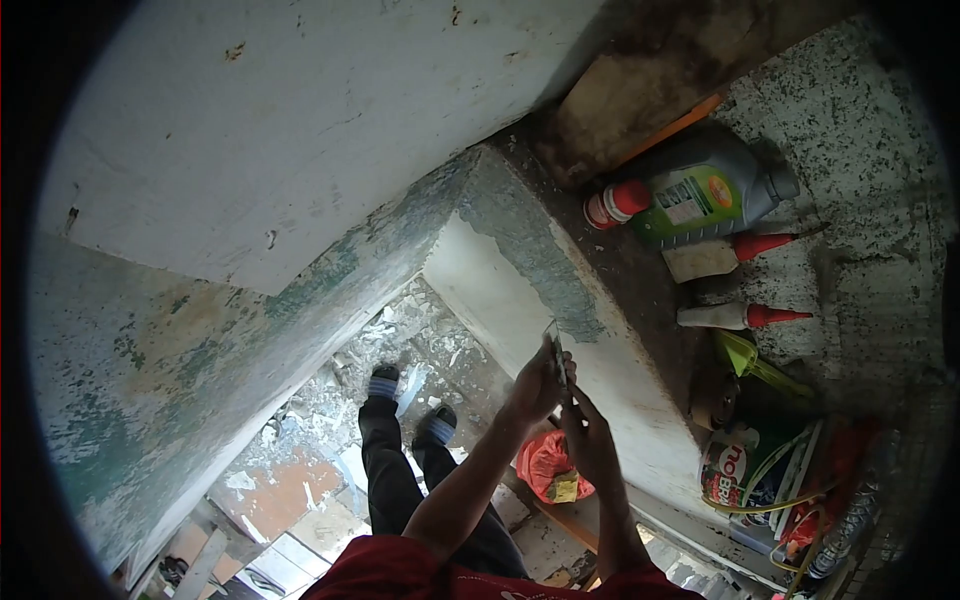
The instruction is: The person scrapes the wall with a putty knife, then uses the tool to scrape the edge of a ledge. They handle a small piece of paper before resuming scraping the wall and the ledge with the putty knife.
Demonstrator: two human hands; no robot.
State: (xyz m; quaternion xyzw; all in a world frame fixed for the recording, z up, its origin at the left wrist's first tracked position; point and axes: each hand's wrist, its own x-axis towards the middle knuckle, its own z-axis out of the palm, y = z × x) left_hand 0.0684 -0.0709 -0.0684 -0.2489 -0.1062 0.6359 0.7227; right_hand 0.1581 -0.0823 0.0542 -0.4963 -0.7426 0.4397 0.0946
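Observation:
A scraper (556, 344) with a flat metal blade is held between my two hands, in front of the low wall. My right hand (588, 432) is closed around its handle. My left hand (538, 388) is closed at the blade end, its fingers against the metal; part of the blade is hidden there. Behind the blade, the wall's white coating (510, 300) meets a rough bare grey patch (545, 265). Below my hands lies a red plastic bag (545, 465) with a yellow label.
The ledge at right holds a grey-green bottle (690, 195), a red-capped container (617, 204), two red-nozzled bottles and a labelled tub (730, 470) near cables. White flakes (330, 370) and rubble cover the floor around my sandalled feet. A large white panel (300, 120) stands at left.

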